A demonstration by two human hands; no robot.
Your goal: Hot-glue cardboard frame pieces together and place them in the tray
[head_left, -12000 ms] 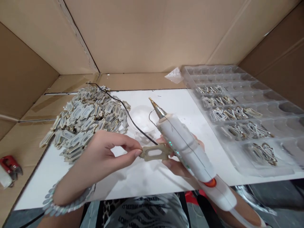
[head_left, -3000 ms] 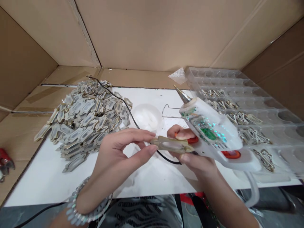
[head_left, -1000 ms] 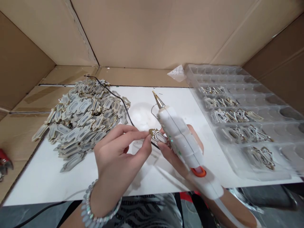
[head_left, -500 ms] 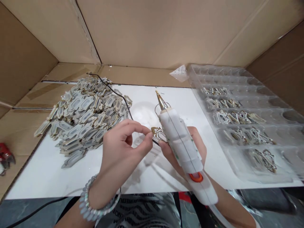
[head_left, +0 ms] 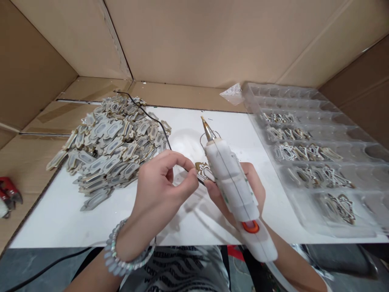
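My left hand (head_left: 161, 182) pinches the near end of a small gold-and-white ornamental piece (head_left: 204, 172) with thumb and forefinger curled together. My right hand (head_left: 240, 190) is wrapped round a white glue gun (head_left: 232, 186) with an orange trigger; its metal nozzle points away from me. The right fingertips also touch the ornamental piece, which is partly hidden behind the gun's barrel. Both hands hover just above the white board (head_left: 188, 219).
A large heap of similar flat pieces (head_left: 111, 140) lies at the left. A clear plastic compartment tray (head_left: 306, 121) holding finished pieces stands at the right. A black cable (head_left: 152, 119) crosses the heap. Cardboard walls surround the board. A red tool (head_left: 9, 194) lies at far left.
The piece has been turned from its plain back to its gold-and-white patterned face, and the glue gun has swung from lying across to pointing away. In the last half second, hardly anything moved.
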